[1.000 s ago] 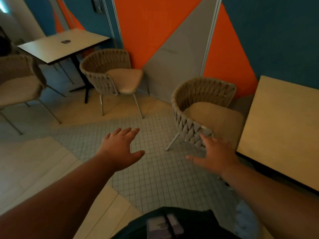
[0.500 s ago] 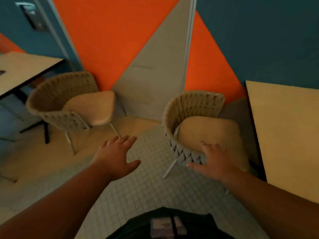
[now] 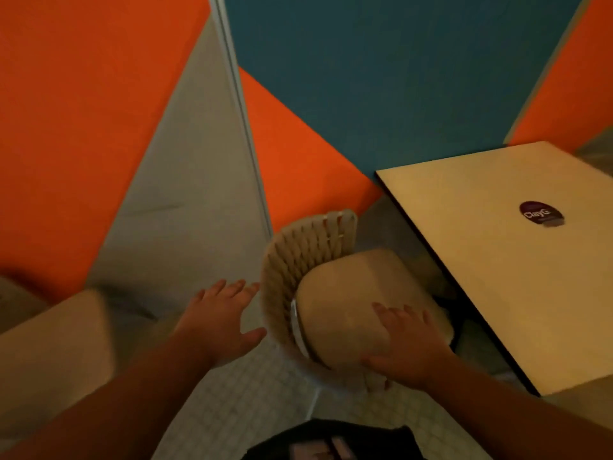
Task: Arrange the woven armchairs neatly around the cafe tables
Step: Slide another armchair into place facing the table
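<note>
Orange and teal wall panels (image 3: 83, 111) back the woven armchair (image 3: 298, 257) by the desk (image 3: 497, 287); right hand (image 3: 408, 346) rests flat-fingered on its cushion (image 3: 351, 293), left hand (image 3: 219, 322) hovers, fingers (image 3: 232, 288) spread wide.

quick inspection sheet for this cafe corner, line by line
surface: pale tiled floor
job's things: woven armchair upright, its seat cushion facing the cafe table
clutter: round dark sticker on the table
hands: left hand open beside the chair's woven back, contact unclear; right hand flat on the seat cushion
cables: nothing seen
surroundings: orange, teal and grey wall panels; second cushion at left edge
</note>
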Demonstrator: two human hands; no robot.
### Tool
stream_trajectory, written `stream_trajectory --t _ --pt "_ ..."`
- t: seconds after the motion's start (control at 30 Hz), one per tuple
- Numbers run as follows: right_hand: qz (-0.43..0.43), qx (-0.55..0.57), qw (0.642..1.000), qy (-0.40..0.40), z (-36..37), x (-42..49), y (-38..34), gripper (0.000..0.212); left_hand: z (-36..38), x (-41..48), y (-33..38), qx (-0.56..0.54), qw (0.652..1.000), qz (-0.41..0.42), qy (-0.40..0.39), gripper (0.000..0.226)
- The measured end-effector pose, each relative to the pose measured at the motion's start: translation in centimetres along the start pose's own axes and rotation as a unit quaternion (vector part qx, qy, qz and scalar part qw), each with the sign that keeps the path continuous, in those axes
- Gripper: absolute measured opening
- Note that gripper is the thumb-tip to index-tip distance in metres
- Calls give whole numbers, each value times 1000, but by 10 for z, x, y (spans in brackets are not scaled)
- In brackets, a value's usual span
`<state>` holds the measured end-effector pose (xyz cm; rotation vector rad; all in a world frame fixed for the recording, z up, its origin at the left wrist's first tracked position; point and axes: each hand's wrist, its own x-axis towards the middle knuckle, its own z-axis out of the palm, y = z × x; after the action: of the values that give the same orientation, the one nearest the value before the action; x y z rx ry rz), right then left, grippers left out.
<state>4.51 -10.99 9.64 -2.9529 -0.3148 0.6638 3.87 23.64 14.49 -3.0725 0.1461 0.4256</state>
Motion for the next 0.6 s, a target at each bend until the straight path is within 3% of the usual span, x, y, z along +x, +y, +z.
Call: stream_trajectory --t 0.13,0.37,0.53,0.6 --pt "50 16 999 6 -18 38 -4 127 -16 71 -14 9 998 58 6 97" --pt "182 64 981 6 -35 74 -21 137 -42 179 -48 35 986 165 -8 115" --pt "310 110 943 49 -22 82 -70 131 -52 262 -78 56 961 272 -6 112" --pt "350 134 925 67 -22 83 -100 137 -55 282 -92 58 951 305 -18 109"
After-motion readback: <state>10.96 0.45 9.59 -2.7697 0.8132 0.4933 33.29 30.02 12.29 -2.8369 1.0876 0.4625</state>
